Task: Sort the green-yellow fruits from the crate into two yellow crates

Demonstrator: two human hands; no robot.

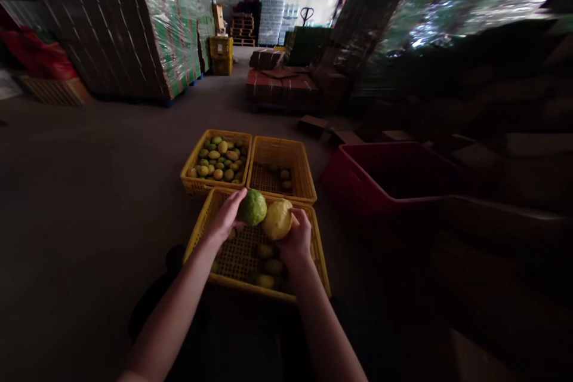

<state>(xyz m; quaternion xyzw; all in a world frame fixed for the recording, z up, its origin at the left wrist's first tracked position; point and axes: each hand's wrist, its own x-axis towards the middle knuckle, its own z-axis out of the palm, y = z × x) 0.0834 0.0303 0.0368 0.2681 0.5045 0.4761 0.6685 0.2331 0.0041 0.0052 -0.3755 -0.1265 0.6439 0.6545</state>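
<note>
My left hand (226, 219) is closed on a green, bumpy-skinned fruit, a guava (253, 208) by its look. In my right hand (298, 240) sits a pale yellow guava (277, 219), gripped from its right side. The two fruits are held side by side, nearly touching, above the near yellow plastic crate (257, 292). Inside that crate lie several more fruits (273, 267), mostly on its right half, and a few partly hidden by my left hand and forearm.
Beyond are two more yellow crates: the left one (182, 174) full of green and yellow fruit, the right one (308, 170) with a few. A large red bin (333, 182) stands at right. Wrapped pallet stacks (170, 30) and loose cardboard (313, 124) surround the dim floor.
</note>
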